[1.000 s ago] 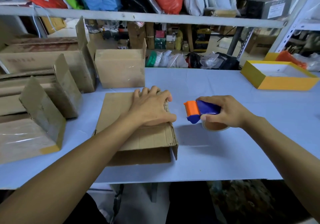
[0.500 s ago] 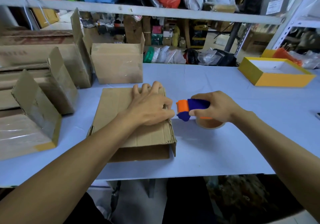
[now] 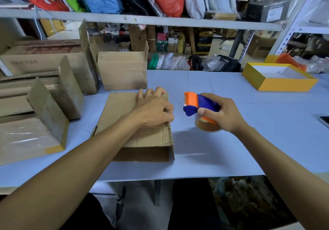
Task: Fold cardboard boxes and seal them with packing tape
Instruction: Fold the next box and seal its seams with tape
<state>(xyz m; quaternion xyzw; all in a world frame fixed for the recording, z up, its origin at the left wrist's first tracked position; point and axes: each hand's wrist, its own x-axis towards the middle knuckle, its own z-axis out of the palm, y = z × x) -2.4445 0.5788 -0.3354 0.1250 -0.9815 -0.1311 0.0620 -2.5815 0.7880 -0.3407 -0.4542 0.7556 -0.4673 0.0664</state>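
Cardboard box (image 3: pixel 124 121) pressed flat-fingered under left hand (image 3: pixel 153 109), right hand (image 3: pixel 223 113) grip curled round tape dispenser (image 3: pixel 197 106), open boxes (image 3: pixel 122 69) far left, yellow tray (image 3: pixel 277 84) far right on blue surface (image 3: pixel 231 155).

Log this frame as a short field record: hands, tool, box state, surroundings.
left hand: pressing down on the box's closed flaps, near its right edge
right hand: gripping the tape dispenser, held just right of the box, not touching it
cardboard box: flaps folded shut, no tape visible on them
table: light blue
other: open carton behind; yellow tray far right
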